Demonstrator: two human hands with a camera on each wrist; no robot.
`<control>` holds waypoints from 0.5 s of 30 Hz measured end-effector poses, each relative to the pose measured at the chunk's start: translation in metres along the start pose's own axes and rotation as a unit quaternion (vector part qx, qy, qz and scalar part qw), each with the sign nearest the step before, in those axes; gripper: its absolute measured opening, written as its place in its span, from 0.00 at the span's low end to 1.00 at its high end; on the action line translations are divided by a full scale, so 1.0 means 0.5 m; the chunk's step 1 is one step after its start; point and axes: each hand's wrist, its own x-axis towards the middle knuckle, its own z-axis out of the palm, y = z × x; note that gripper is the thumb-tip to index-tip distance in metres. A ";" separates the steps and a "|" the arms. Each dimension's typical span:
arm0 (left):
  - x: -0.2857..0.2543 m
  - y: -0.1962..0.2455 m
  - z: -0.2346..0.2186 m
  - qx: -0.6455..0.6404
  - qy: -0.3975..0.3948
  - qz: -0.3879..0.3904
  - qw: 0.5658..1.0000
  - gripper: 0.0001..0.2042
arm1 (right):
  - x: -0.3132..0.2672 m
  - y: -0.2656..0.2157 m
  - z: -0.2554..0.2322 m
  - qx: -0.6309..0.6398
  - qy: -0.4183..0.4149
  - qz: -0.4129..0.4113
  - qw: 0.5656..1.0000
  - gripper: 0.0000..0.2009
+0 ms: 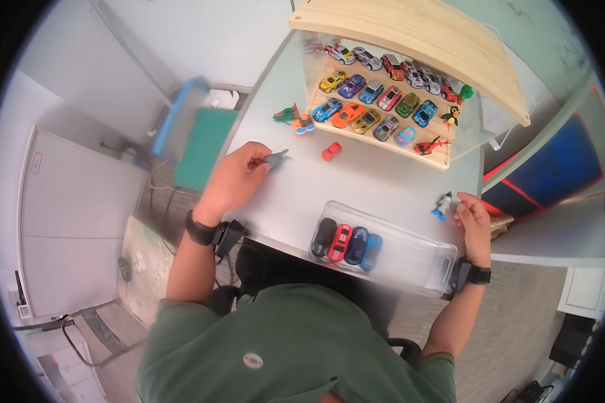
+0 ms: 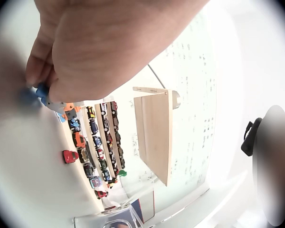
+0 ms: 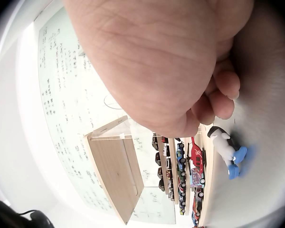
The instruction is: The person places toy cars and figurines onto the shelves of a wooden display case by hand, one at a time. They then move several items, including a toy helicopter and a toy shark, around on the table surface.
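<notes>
My left hand (image 1: 238,176) pinches a small grey toy (image 1: 275,158) with a pointed end between thumb and fingers, over the left part of the table. Blue parts of this toy show below the fingertips in the left wrist view; its kind I cannot tell. My right hand (image 1: 474,225) rests at the table's right side with loosely bent fingers, holding nothing. Just left of it stands a white and black toy figure (image 3: 222,144) with blue feet. A small red toy car (image 1: 331,151) sits on the table to the right of the grey toy.
A wooden display case (image 1: 410,27) at the back holds several rows of toy cars. Near its left corner are a green toy (image 1: 286,113) and an orange and blue one (image 1: 304,123). A clear plastic bin (image 1: 410,262) with several cars stands at the table's front edge.
</notes>
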 end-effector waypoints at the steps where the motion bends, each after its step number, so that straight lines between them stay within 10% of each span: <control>1: 0.000 0.002 0.004 0.004 -0.002 0.006 1.000 0.13 | 0.001 0.004 -0.002 0.003 -0.004 -0.003 1.000 0.13; 15: 0.037 -0.022 0.057 -0.116 0.011 0.015 0.993 0.13 | -0.001 0.002 -0.003 0.008 -0.016 0.000 1.000 0.13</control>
